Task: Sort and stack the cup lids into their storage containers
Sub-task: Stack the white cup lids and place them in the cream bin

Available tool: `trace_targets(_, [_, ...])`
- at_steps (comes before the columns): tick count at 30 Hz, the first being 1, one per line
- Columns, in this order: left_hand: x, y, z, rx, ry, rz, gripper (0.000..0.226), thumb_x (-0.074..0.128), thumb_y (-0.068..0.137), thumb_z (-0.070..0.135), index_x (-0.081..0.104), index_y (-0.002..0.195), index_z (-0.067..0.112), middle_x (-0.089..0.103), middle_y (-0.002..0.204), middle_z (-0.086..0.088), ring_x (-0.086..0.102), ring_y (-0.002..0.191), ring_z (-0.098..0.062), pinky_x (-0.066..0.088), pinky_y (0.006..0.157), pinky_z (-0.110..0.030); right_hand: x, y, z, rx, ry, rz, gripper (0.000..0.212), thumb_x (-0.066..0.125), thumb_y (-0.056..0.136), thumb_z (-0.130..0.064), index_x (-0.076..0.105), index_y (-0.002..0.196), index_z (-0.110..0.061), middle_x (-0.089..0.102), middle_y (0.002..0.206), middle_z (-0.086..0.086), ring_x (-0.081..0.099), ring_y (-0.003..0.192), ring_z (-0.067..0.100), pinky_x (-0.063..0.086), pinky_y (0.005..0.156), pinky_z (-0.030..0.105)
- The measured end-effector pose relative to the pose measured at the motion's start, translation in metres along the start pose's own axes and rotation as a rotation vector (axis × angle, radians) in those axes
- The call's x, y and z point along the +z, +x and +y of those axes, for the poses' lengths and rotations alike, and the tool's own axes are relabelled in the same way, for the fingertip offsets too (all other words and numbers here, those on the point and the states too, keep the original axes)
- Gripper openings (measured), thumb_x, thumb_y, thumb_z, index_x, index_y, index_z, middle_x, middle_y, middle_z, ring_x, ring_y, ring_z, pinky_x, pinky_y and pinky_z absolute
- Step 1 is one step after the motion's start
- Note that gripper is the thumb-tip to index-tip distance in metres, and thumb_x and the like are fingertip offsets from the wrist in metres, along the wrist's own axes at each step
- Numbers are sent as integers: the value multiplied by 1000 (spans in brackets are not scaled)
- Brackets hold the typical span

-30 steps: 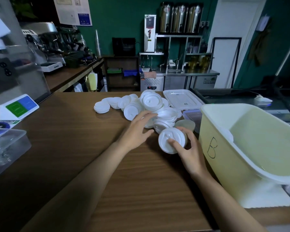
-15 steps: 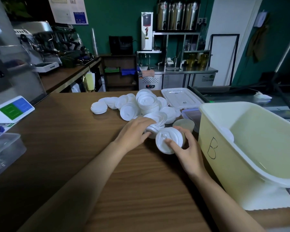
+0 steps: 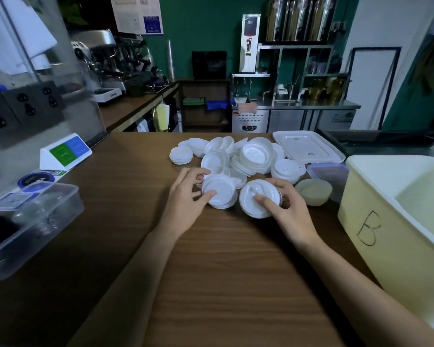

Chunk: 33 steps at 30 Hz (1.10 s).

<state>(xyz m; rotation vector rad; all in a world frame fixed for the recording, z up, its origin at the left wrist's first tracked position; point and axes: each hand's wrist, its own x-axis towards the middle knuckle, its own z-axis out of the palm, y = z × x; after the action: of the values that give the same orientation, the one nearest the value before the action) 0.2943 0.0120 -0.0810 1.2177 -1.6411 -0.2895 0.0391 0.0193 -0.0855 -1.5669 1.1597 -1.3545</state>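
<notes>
A heap of white cup lids [image 3: 251,156] lies on the wooden counter [image 3: 223,271], just beyond both hands. My left hand [image 3: 186,204] grips a short stack of flat white lids [image 3: 219,191], thumb on top and fingers round the far rim. My right hand [image 3: 288,211] holds a tilted stack of white sip lids [image 3: 252,199], thumb pressed on its face. The two stacks sit side by side at the heap's near edge. A large pale yellow bin marked "B" [image 3: 376,236] stands at the right.
A clear lidded tub [image 3: 28,221] sits at the left counter edge. A flat white container lid [image 3: 308,146], a small blue-rimmed box [image 3: 331,171] and a translucent bowl [image 3: 313,191] lie between the heap and the bin. A green-and-blue sign [image 3: 65,151] stands at the back left.
My left hand has drawn a stack of flat lids out of the heap toward me and now grips it. My right hand keeps its sip-lid stack, moved slightly nearer.
</notes>
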Motion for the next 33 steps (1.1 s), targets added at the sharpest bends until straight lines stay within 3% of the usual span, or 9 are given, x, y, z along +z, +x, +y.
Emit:
trace_targets(6, [-9,2,14,-111,-179,112,37,84,86,11,73,119,22,69,115,5,70,107,-8,62,90,-29,5,3,6,-43,51,-17,40,81,93,-28,68,130,-32,71,129,-14,66,120,7,51,109,33])
trace_targets(9, [-8,1,20,-181,-256,70,38,82,88,15,74,122,31,74,110,2,73,102,-12,61,95,-40,3,5,7,-56,91,-9,38,80,94,-24,71,130,-28,72,130,-11,66,124,9,50,112,37])
trace_targets(12, [-6,-2,29,-205,-336,23,38,77,94,15,71,128,30,71,120,1,75,100,-17,62,91,-48,3,6,7,-55,110,15,37,80,94,-23,71,130,-27,73,130,-12,66,125,8,49,114,38])
trace_targets(14, [-3,-3,37,-163,-333,9,38,76,95,17,69,131,30,70,123,7,75,102,-17,64,87,-45,1,5,7,-40,132,29,36,79,95,-24,71,129,-26,73,129,-13,65,125,6,49,114,36])
trace_targets(18, [11,8,52,-73,-268,-104,36,74,97,17,68,131,26,71,127,16,65,121,-3,53,98,-18,-2,7,9,-34,154,11,35,74,96,-30,70,130,-24,73,130,-9,65,126,8,49,114,37])
trace_targets(21, [23,12,57,-115,-310,-198,32,74,96,14,70,126,27,71,127,15,67,119,-7,55,101,-24,-2,8,11,-36,183,-1,39,61,93,-29,69,131,-22,72,132,-7,63,128,10,48,113,36])
trace_targets(25, [38,8,57,-175,-400,-129,24,76,93,6,73,114,18,75,113,8,72,109,-13,58,99,-31,-2,10,13,-21,225,-21,41,54,92,-27,70,130,-21,72,131,-8,62,128,8,46,110,30])
trace_targets(31, [39,-2,50,-89,-371,-111,26,75,93,4,77,116,16,74,113,10,69,110,-12,56,90,-24,1,12,12,8,225,-59,41,53,92,-32,70,128,-23,73,128,-11,64,124,5,45,107,27])
trace_targets(33, [43,-7,50,-64,-352,-108,27,75,94,6,76,120,15,74,117,11,68,113,-12,56,92,-23,2,11,11,18,232,-78,41,51,94,-33,70,129,-24,72,129,-9,63,126,7,46,112,34])
